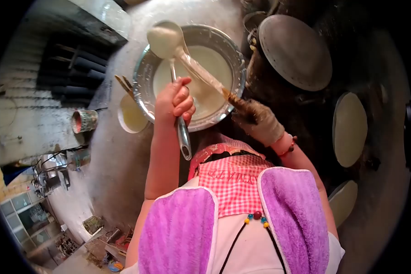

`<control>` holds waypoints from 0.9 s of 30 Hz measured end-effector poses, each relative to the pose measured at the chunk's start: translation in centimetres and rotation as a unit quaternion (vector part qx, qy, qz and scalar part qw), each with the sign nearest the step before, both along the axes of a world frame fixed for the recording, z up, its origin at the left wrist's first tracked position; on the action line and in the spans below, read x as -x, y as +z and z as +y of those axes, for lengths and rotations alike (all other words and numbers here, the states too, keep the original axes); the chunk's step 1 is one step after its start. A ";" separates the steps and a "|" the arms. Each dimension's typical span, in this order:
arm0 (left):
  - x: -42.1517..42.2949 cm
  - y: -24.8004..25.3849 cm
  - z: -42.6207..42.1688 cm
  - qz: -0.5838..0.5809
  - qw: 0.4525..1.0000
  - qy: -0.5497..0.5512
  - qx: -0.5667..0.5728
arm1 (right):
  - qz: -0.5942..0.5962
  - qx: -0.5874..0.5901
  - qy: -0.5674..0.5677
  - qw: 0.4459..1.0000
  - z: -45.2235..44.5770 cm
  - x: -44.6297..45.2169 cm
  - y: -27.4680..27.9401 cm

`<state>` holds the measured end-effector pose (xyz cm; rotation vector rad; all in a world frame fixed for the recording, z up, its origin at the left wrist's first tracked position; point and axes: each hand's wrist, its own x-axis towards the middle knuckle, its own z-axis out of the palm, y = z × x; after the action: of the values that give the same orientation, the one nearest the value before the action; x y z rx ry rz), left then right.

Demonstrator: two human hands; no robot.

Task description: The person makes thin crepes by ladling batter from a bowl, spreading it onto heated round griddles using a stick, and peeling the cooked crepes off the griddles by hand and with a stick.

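My left hand (174, 101) is closed around the metal handle of a ladle (183, 139). The ladle's bowl (163, 42), coated with pale batter, is over the far left rim of a large metal basin (239, 55). Pale liquid batter (210, 68) lies in the basin. My right hand (259, 122), in a soiled light glove, grips a long batter-coated tool with a wooden handle (205, 76). The tool slants across the basin, and its far end overlaps the ladle's bowl; I cannot tell its shape there.
Left of the basin is a white bowl of yellowish liquid (133, 119), with thin sticks (123, 86) beside it. A stained bucket (84, 121) stands farther left. On the right are a large round dark lid or griddle (295, 52) and two pale round surfaces (350, 130).
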<state>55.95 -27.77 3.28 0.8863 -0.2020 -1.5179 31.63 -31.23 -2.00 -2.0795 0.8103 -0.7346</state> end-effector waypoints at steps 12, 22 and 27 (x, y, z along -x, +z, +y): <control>-6.1 7.6 1.9 0.225 0.958 -0.143 0.102 | -0.414 -0.638 0.241 0.602 -7.1 -2.7 -1.1; -7.4 -1.1 -3.5 0.455 0.872 -0.151 -0.104 | -0.345 -0.677 -0.096 0.643 1.1 13.6 -6.6; 3.1 3.5 -12.4 -0.132 0.939 -0.309 0.074 | -0.382 -0.482 -0.297 0.730 3.0 17.3 -6.9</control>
<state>52.86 -40.20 6.78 0.9527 -0.8453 -1.9189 14.36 -28.23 -8.87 -0.4563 1.0348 -1.0718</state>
